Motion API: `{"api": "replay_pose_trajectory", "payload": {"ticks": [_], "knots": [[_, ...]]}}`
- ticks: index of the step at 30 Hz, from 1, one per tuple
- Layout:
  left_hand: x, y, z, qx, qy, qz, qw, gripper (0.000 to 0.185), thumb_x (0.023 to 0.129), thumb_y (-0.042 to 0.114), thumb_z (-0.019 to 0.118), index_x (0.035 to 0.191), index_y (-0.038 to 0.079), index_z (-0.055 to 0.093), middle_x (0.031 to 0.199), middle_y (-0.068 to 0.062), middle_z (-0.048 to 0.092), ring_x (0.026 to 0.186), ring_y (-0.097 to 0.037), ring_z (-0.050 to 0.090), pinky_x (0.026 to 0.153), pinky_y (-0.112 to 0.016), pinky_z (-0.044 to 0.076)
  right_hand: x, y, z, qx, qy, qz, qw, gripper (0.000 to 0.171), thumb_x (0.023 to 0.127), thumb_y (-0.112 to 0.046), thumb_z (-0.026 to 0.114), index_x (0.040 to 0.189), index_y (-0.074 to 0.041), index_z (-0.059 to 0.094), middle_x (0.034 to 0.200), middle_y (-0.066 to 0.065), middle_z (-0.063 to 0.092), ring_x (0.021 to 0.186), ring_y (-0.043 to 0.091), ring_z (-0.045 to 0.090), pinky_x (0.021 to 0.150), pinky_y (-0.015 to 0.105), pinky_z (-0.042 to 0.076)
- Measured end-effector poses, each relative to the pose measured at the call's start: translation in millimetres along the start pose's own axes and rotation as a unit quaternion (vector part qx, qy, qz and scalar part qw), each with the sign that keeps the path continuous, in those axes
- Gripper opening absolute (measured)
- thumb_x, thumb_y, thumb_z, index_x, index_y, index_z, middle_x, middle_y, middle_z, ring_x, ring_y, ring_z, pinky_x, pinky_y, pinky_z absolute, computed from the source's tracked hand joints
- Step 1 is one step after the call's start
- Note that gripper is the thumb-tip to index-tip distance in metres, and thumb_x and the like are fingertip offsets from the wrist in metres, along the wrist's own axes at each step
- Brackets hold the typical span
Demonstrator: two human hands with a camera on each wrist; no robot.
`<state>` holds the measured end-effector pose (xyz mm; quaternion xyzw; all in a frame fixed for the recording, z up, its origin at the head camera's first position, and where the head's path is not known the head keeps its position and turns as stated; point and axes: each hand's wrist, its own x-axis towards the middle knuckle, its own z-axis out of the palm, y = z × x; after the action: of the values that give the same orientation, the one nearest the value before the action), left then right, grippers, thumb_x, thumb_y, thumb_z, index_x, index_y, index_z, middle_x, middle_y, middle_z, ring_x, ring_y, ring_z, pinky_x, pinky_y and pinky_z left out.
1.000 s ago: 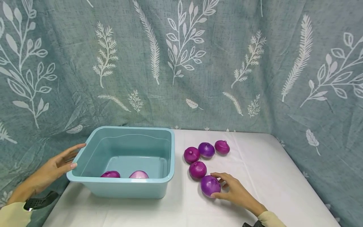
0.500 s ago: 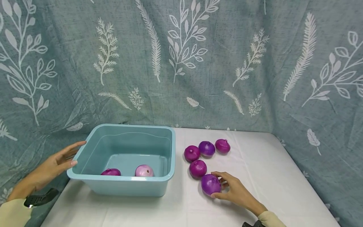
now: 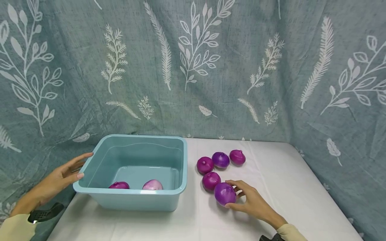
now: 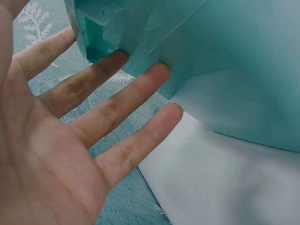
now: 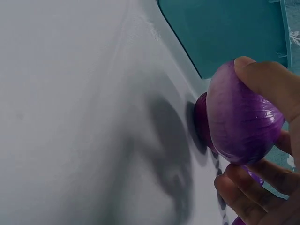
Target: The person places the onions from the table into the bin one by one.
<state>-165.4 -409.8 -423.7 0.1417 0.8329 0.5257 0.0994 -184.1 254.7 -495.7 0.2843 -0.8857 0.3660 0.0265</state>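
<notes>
My right hand (image 3: 251,201) pinches a large purple onion (image 3: 224,194) between thumb and fingers. In the right wrist view this onion (image 5: 241,117) is just above the white cloth, its shadow apart from it. My left hand (image 3: 60,180) rests at the left rim of a light blue plastic tub (image 3: 129,201). The left wrist view shows that hand's fingers (image 4: 140,145) straight, by the tub's outer wall. Inside the tub lie a dark magenta onion (image 3: 119,185) and a pale pink onion (image 3: 152,185), partly hidden by the front rim.
Several more onions lie to the tub's right: a magenta one (image 3: 211,181) close to the held onion, and behind it another magenta one (image 3: 205,165), a violet one (image 3: 220,160) and a magenta one (image 3: 237,157). A patterned grey-green curtain (image 3: 193,110) surrounds the white-covered table (image 3: 289,180).
The onion in my right hand has risen slightly off the table. Inside the tub, the pale onion has rolled a little to the right and turned. My left hand stays at the rim.
</notes>
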Motion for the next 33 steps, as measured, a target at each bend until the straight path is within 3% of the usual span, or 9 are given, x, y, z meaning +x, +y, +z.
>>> {"api": "replay_pose_trajectory", "payload": {"ticks": [6, 8, 11, 12, 14, 18, 24, 29, 33], "knots": [[-0.7, -2.4, 2.6, -0.001, 0.004, 0.002, 1.0, 0.066, 0.113, 0.015, 0.044, 0.168, 0.03, 0.011, 0.169, -0.021, 0.006, 0.143, -0.064, 0.006, 0.096, -0.087, 0.025, 5.5, -5.8, -3.1, -0.001, 0.01, -0.015, 1.0, 0.076, 0.082, -0.045, 0.087, 0.144, -0.012, 0.057, 0.127, -0.005, 0.062, 0.1, 0.011, 0.065, 0.082, 0.033, 0.06], [-1.2, -3.0, 1.7, 0.0, 0.005, 0.002, 1.0, 0.066, 0.113, 0.015, 0.044, 0.168, 0.031, 0.011, 0.17, -0.015, 0.007, 0.147, -0.057, 0.008, 0.096, -0.087, 0.025, 9.0, -8.3, -4.7, 0.001, 0.016, -0.017, 1.0, 0.076, 0.082, -0.044, 0.088, 0.144, -0.013, 0.057, 0.128, -0.006, 0.062, 0.1, 0.011, 0.064, 0.083, 0.033, 0.06], [-2.1, -2.9, -0.6, 0.004, 0.006, 0.004, 1.0, 0.066, 0.113, 0.015, 0.044, 0.167, 0.032, 0.011, 0.171, -0.007, 0.009, 0.152, -0.036, 0.015, 0.096, -0.087, 0.025, 16.0, -11.7, -7.2, 0.006, 0.026, -0.026, 0.999, 0.076, 0.081, -0.042, 0.089, 0.144, -0.014, 0.058, 0.128, -0.006, 0.062, 0.1, 0.012, 0.065, 0.082, 0.035, 0.061], [-1.7, -2.4, -1.2, 0.007, 0.006, 0.003, 1.0, 0.066, 0.113, 0.016, 0.044, 0.167, 0.032, 0.011, 0.171, -0.006, 0.009, 0.152, -0.035, 0.016, 0.096, -0.086, 0.025, 18.4, -12.5, -8.1, 0.006, 0.03, -0.029, 0.999, 0.076, 0.081, -0.042, 0.089, 0.144, -0.014, 0.057, 0.128, -0.006, 0.062, 0.1, 0.012, 0.065, 0.083, 0.035, 0.061], [0.3, -0.2, -1.8, 0.013, 0.008, 0.001, 0.9999, 0.066, 0.113, 0.017, 0.044, 0.167, 0.033, 0.011, 0.17, -0.009, 0.01, 0.152, -0.037, 0.016, 0.097, -0.085, 0.027, 22.9, -15.1, -10.6, 0.006, 0.038, -0.034, 0.999, 0.075, 0.082, -0.041, 0.089, 0.145, -0.016, 0.057, 0.129, -0.006, 0.061, 0.099, 0.013, 0.065, 0.083, 0.036, 0.061], [5.6, 4.9, -1.0, 0.026, 0.011, 0.003, 0.9996, 0.066, 0.113, 0.019, 0.046, 0.167, 0.033, 0.012, 0.168, -0.022, 0.011, 0.145, -0.06, 0.014, 0.098, -0.082, 0.032, 31.2, -20.4, -16.0, 0.004, 0.05, -0.036, 0.998, 0.076, 0.082, -0.039, 0.089, 0.147, -0.019, 0.056, 0.133, -0.005, 0.061, 0.099, 0.015, 0.066, 0.084, 0.036, 0.061], [1.8, 3.5, -0.4, 0.013, 0.012, -0.001, 0.9998, 0.065, 0.113, 0.016, 0.044, 0.167, 0.033, 0.012, 0.169, -0.017, 0.011, 0.149, -0.046, 0.018, 0.101, -0.082, 0.03, 44.0, -30.2, -19.7, 0.006, 0.05, -0.029, 0.998, 0.076, 0.081, -0.041, 0.089, 0.147, -0.022, 0.055, 0.135, -0.001, 0.061, 0.1, 0.015, 0.067, 0.086, 0.034, 0.06], [-0.5, 0.7, 1.0, 0.003, 0.01, -0.004, 0.9999, 0.065, 0.113, 0.016, 0.044, 0.167, 0.033, 0.012, 0.169, -0.016, 0.01, 0.147, -0.058, 0.012, 0.1, -0.083, 0.03, 51.8, -35.9, -17.7, 0.018, 0.052, -0.041, 0.998, 0.075, 0.083, -0.037, 0.089, 0.147, -0.018, 0.055, 0.131, 0.001, 0.062, 0.099, 0.018, 0.066, 0.085, 0.036, 0.06], [0.1, 0.1, 1.5, 0.002, 0.012, -0.009, 0.9999, 0.065, 0.113, 0.017, 0.044, 0.167, 0.035, 0.013, 0.169, -0.016, 0.01, 0.147, -0.058, 0.011, 0.101, -0.082, 0.03, 58.2, -40.3, -16.2, 0.02, 0.055, -0.053, 0.997, 0.074, 0.083, -0.034, 0.089, 0.147, -0.015, 0.056, 0.126, 0.0, 0.062, 0.098, 0.017, 0.065, 0.083, 0.037, 0.06]]}}
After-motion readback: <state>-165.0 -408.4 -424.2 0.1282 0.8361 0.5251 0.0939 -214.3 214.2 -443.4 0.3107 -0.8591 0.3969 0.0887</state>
